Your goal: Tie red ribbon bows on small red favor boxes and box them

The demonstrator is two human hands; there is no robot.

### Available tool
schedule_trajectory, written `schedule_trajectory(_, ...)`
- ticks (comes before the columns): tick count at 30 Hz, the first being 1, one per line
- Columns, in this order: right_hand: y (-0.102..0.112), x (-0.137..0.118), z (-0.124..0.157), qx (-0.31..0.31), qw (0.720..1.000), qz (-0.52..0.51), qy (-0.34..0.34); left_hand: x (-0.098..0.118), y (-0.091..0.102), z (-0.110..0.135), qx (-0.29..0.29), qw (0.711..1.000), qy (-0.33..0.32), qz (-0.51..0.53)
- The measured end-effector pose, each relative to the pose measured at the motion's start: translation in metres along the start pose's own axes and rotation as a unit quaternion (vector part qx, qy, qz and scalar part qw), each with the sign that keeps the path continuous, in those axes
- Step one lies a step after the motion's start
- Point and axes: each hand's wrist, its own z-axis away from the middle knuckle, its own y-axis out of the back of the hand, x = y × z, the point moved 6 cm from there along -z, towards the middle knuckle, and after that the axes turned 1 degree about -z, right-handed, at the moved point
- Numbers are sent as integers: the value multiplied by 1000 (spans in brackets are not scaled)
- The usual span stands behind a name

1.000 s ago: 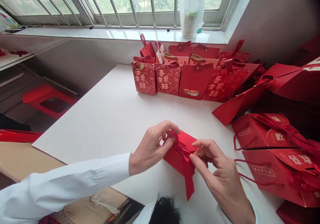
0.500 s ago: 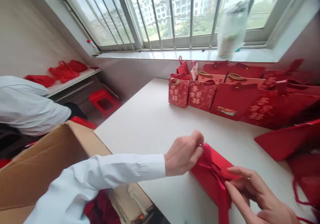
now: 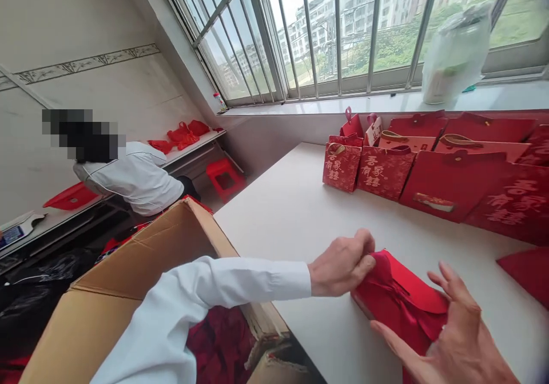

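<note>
The left hand point(image 3: 341, 269) pinched the gathered red satin ribbon point(image 3: 392, 284) firmly at the bow — close against the rectangular red card gift box point(image 3: 424, 301) — while the right hand point(image 3: 457, 338) lay open, fingers spread, gripping nothing.

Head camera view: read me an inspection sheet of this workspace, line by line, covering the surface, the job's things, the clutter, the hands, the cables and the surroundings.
Surface: white table, seen from above.
Job's things: red gift box lying on the table, with a red ribbon tied around it.
Clutter: row of red gift bags along the window side; open cardboard carton at the table's near left.
Hands: left hand closed on the ribbon; right hand open, fingers spread, at the box.
Cables: nothing seen.
Surroundings: barred window; plastic bag on the sill; co-worker in a white shirt at a far bench; red stool.
</note>
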Motion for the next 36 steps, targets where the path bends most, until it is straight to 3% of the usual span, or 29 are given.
schedule_trajectory(2, -3, -15, 2, -44, 998, 41, -9, 0, 0, 0, 1, 1000, -9, -9)
schedule_trajectory(6, 3, -29, -1, -65, 995, 41, -56, 0, -1, -3, -8, 999, -37, -10)
schedule_trajectory(18, 7, -29, -2, -91, 990, -27, -109, 3, -5, -2, 8, 1000, -3, 1)
schedule_trajectory(21, 14, -24, 1, -88, 989, -85, -82, 6, -1, 4, 9, 999, 25, 32)
schedule_trajectory(27, 44, -19, -14, -49, 992, -118, -6, 3, -2, 35, -49, 964, 178, 193)
schedule_trajectory(32, 33, -34, -35, -133, 987, -82, 20, 1, -8, 48, -61, 928, 245, 274)
schedule_trajectory(36, 19, -45, -35, -171, 983, -49, 44, -2, -12, 52, -54, 911, 265, 312)
